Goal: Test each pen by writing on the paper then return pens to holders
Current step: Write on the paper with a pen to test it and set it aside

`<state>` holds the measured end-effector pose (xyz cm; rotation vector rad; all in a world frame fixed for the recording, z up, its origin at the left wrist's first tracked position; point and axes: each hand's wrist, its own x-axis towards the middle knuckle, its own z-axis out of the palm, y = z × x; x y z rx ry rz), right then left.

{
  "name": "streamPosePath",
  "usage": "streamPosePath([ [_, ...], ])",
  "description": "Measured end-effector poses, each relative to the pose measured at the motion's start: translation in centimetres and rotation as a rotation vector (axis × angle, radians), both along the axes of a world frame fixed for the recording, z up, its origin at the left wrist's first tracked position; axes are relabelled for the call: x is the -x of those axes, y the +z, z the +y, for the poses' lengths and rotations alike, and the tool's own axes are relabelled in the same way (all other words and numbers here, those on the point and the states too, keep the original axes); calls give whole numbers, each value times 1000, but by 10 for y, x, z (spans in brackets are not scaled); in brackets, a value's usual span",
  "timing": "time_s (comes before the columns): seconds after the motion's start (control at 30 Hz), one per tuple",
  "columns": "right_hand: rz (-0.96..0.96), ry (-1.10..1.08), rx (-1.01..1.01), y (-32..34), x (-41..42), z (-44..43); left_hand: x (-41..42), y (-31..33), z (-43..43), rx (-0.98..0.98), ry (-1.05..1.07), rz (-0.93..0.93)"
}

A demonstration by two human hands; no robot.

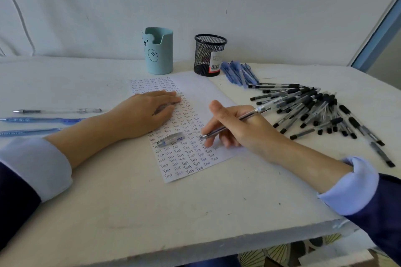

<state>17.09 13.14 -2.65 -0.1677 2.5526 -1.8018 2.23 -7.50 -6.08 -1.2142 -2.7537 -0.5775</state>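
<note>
The pen (238,120) is in my right grip (245,132). My fingers curl round it low down, close to the tip. The tip sits at the paper (195,86), near the right side of the rows of words. I cannot tell if it touches.

The pen is light, thin and stiff. Its clear body looks smooth, so I think it could slip or roll. Holding it near the tip should keep it steady.

My left grip (147,112) lies flat with straight fingers, pressing the paper on the tabletop (152,201). A small cap (170,138) lies on the paper between my hands.
</note>
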Motion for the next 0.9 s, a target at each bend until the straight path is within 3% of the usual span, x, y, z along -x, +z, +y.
streamPosePath([
  [0.27,56,-119,-83,-6,4,5,-1,0,1,-13,-2,-8],
  [0.9,62,-100,-145,-9,4,3,0,0,1,-17,-2,-14],
])
